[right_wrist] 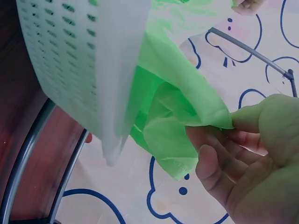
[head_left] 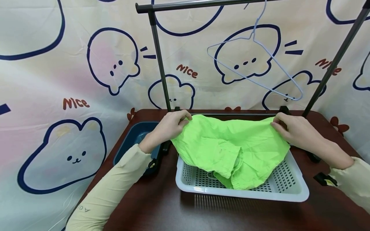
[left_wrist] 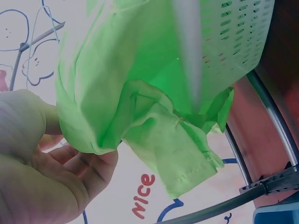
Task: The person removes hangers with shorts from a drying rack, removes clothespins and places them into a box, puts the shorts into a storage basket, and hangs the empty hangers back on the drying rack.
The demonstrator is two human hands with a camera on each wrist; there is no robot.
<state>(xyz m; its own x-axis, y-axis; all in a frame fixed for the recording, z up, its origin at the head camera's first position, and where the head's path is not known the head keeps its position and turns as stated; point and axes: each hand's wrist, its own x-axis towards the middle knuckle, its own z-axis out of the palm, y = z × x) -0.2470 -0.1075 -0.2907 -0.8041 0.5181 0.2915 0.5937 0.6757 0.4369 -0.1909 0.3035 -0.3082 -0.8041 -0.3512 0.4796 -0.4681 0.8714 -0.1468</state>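
A bright green garment (head_left: 231, 150) of thin cloth is stretched between both hands over a white perforated basket (head_left: 242, 194). Its lower folds hang into the basket, and a short tube with a stitched hem (left_wrist: 173, 163) shows in the left wrist view. My left hand (head_left: 174, 125) pinches the upper left corner of the cloth between thumb and fingers. At the upper right corner, my right hand (head_left: 300, 130) pinches the edge, and the right wrist view shows the cloth (right_wrist: 205, 105) between thumb and index finger.
A light blue hanger (head_left: 277, 91) hangs from the dark rail (head_left: 190, 4) of a rack behind the basket. Left of the basket, a dark blue tray (head_left: 122, 147) sits on the brown table (head_left: 144, 205). A printed curtain (head_left: 115, 102) stands behind.
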